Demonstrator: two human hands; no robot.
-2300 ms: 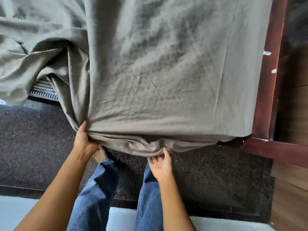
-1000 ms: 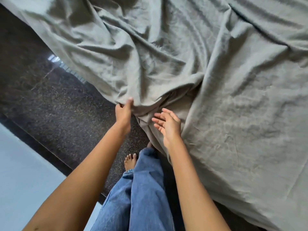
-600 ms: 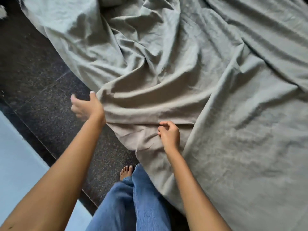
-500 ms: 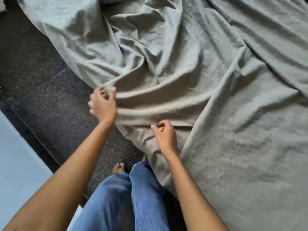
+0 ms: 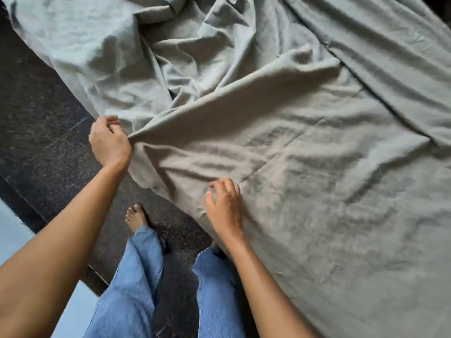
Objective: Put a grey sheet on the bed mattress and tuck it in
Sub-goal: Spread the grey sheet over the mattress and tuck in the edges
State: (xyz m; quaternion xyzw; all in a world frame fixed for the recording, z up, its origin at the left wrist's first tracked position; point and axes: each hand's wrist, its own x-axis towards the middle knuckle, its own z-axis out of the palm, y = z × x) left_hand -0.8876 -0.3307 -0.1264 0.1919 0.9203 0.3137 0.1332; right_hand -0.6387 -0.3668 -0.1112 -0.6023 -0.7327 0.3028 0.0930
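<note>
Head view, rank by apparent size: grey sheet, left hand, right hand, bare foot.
1. grey sheet, fills most of the frame.
2. left hand and right hand: look alike, not ranked.
3. bare foot, smallest, heel hidden by the jeans.

Dark speckled floor (image 5: 48, 147) at left; pale blue surface (image 5: 12, 230) bordering it; blue jeans (image 5: 131, 289) below.

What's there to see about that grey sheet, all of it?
The grey sheet is a soft, matte cloth, heavily creased and spread loosely, with deep folds. Its near edge hangs toward the dark floor. The left hand grips a taut fold at that edge; the right hand pinches the cloth nearby.
</note>
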